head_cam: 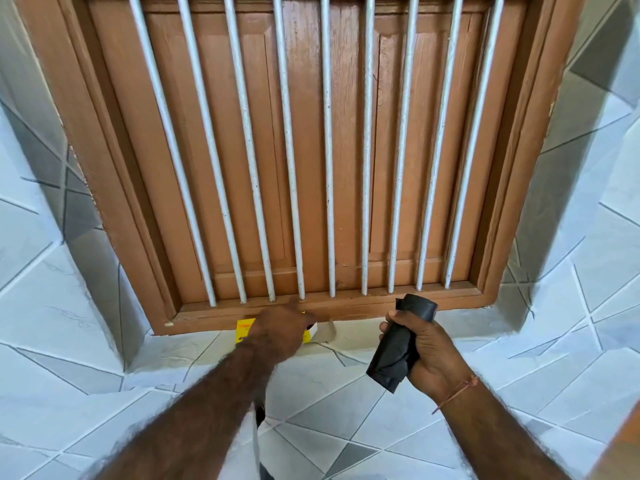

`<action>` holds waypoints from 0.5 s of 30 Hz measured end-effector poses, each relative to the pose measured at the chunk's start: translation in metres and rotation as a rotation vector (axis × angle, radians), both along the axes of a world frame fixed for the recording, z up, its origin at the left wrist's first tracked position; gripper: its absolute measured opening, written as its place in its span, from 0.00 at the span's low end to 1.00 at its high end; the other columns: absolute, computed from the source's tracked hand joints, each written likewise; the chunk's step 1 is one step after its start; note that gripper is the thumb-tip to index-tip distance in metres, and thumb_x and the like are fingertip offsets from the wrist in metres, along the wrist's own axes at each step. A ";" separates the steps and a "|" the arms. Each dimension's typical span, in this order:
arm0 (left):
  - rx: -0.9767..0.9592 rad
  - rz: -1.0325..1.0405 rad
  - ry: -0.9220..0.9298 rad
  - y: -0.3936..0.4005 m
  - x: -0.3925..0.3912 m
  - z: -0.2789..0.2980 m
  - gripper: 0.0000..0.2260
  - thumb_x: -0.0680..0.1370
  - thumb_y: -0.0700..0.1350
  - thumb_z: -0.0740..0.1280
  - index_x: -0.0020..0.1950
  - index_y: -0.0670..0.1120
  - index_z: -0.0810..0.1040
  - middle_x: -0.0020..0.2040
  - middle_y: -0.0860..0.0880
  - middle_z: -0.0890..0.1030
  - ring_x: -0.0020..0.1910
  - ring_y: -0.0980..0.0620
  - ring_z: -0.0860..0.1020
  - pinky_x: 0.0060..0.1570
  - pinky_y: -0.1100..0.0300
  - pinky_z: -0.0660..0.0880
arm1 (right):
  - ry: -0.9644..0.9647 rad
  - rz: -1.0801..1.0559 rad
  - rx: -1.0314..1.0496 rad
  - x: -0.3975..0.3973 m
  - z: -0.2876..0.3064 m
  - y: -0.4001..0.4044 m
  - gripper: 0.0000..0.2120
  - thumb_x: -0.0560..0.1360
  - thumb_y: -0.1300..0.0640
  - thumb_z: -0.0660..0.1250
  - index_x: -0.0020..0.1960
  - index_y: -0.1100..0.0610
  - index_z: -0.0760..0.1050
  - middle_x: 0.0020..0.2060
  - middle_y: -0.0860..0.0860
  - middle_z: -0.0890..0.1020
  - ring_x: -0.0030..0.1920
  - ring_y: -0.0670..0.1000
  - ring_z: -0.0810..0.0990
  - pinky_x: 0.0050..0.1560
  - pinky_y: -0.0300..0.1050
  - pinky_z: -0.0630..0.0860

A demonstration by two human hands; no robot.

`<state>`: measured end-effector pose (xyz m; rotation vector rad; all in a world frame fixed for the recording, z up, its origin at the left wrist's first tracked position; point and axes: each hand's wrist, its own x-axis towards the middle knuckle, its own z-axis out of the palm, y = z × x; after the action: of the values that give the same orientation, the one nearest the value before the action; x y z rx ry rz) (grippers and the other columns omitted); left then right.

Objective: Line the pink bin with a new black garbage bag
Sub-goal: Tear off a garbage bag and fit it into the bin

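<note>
Two hands: both raised toward a tiled ledge
Right hand [427,351]: clenched around a rolled black garbage bag [401,344], held upright above the ledge
Left hand [282,329]: knuckles up, resting on a yellow box [244,330]; how far its fingers curl cannot be told
Tiled ledge [356,341]: carries the box
Behind: brown wooden shutters [349,150] fronted by white bars [327,150]

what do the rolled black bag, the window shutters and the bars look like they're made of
Rolled black garbage bag: thin plastic, dull sheen, soft creases. Brown window shutters: painted wood, grain and cracks showing through. White vertical bars: probably painted metal, with chipped, speckled paint.
</note>
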<state>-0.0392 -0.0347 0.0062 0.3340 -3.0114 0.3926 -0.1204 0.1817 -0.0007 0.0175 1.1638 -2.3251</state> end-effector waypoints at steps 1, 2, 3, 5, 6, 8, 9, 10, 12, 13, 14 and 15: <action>0.022 -0.014 0.011 0.003 0.003 0.004 0.18 0.76 0.45 0.60 0.65 0.57 0.69 0.66 0.43 0.69 0.51 0.38 0.79 0.45 0.51 0.76 | 0.008 -0.006 -0.007 -0.001 0.002 0.000 0.19 0.68 0.66 0.73 0.56 0.59 0.73 0.34 0.58 0.81 0.31 0.54 0.82 0.36 0.46 0.80; 0.056 -0.027 0.022 0.007 0.007 0.007 0.19 0.76 0.46 0.62 0.65 0.59 0.67 0.67 0.43 0.69 0.50 0.39 0.80 0.43 0.51 0.77 | 0.012 -0.013 -0.020 -0.002 0.005 0.000 0.18 0.68 0.66 0.73 0.55 0.60 0.73 0.34 0.58 0.81 0.32 0.54 0.82 0.36 0.46 0.80; 0.094 -0.044 0.034 0.012 0.011 0.010 0.21 0.75 0.47 0.64 0.66 0.62 0.65 0.66 0.44 0.68 0.47 0.40 0.80 0.41 0.52 0.77 | 0.018 -0.021 -0.041 -0.002 0.010 -0.001 0.18 0.67 0.66 0.73 0.55 0.60 0.73 0.35 0.59 0.81 0.32 0.54 0.81 0.37 0.47 0.80; 0.177 -0.090 0.076 0.024 0.023 0.012 0.27 0.74 0.50 0.68 0.67 0.65 0.59 0.65 0.47 0.68 0.43 0.44 0.80 0.39 0.55 0.79 | 0.037 -0.039 -0.102 -0.003 0.023 -0.006 0.18 0.67 0.66 0.73 0.54 0.59 0.73 0.36 0.58 0.80 0.34 0.54 0.80 0.40 0.48 0.80; 0.217 -0.111 0.105 0.031 0.028 0.013 0.29 0.73 0.52 0.69 0.68 0.65 0.58 0.65 0.48 0.67 0.43 0.46 0.80 0.40 0.56 0.79 | 0.056 -0.041 -0.141 -0.002 0.032 -0.010 0.18 0.67 0.65 0.73 0.54 0.59 0.73 0.37 0.57 0.80 0.34 0.54 0.81 0.42 0.49 0.80; 0.278 -0.127 0.167 0.046 0.035 0.013 0.33 0.71 0.55 0.70 0.70 0.64 0.55 0.64 0.51 0.66 0.47 0.47 0.79 0.43 0.56 0.78 | 0.102 -0.061 -0.208 0.000 0.050 -0.020 0.15 0.68 0.65 0.73 0.52 0.58 0.73 0.37 0.56 0.80 0.35 0.53 0.81 0.44 0.51 0.79; 0.315 -0.118 0.201 0.053 0.037 0.013 0.34 0.71 0.56 0.71 0.71 0.62 0.55 0.63 0.52 0.67 0.49 0.47 0.78 0.45 0.56 0.78 | 0.131 -0.076 -0.239 0.002 0.060 -0.026 0.14 0.69 0.65 0.72 0.52 0.58 0.74 0.37 0.56 0.80 0.35 0.53 0.80 0.43 0.51 0.79; 0.358 -0.105 0.241 0.059 0.039 0.014 0.35 0.70 0.57 0.71 0.71 0.61 0.55 0.63 0.53 0.67 0.50 0.48 0.78 0.46 0.56 0.78 | 0.159 -0.091 -0.270 0.005 0.069 -0.032 0.14 0.69 0.65 0.72 0.52 0.58 0.73 0.38 0.57 0.79 0.35 0.53 0.80 0.42 0.50 0.79; 0.458 -0.071 0.327 0.067 0.043 0.016 0.35 0.69 0.59 0.72 0.69 0.58 0.57 0.62 0.56 0.68 0.51 0.52 0.75 0.47 0.59 0.76 | 0.193 -0.133 -0.309 0.012 0.083 -0.043 0.16 0.70 0.66 0.71 0.55 0.58 0.72 0.39 0.58 0.79 0.34 0.53 0.80 0.41 0.51 0.79; 0.514 -0.057 0.367 0.070 0.044 0.017 0.34 0.68 0.59 0.72 0.69 0.57 0.58 0.62 0.57 0.68 0.50 0.55 0.73 0.46 0.62 0.73 | 0.196 -0.164 -0.321 0.015 0.086 -0.047 0.17 0.70 0.66 0.71 0.57 0.58 0.72 0.39 0.58 0.79 0.33 0.53 0.81 0.41 0.51 0.79; 0.566 -0.043 0.401 0.072 0.046 0.018 0.33 0.68 0.59 0.73 0.67 0.57 0.60 0.60 0.57 0.68 0.49 0.56 0.70 0.46 0.63 0.70 | 0.198 -0.189 -0.332 0.019 0.088 -0.051 0.19 0.70 0.66 0.72 0.58 0.58 0.72 0.39 0.58 0.79 0.33 0.53 0.81 0.40 0.52 0.80; 0.609 -0.029 0.429 0.073 0.047 0.019 0.33 0.67 0.59 0.73 0.66 0.56 0.61 0.60 0.57 0.69 0.50 0.57 0.69 0.46 0.63 0.68 | 0.200 -0.213 -0.337 0.022 0.088 -0.054 0.20 0.69 0.66 0.72 0.59 0.58 0.72 0.40 0.58 0.80 0.33 0.52 0.82 0.40 0.52 0.80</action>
<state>0.0082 0.0387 0.0252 0.3530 -2.6268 -0.5463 -0.0983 0.1275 0.0876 -0.2278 0.8799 -2.7378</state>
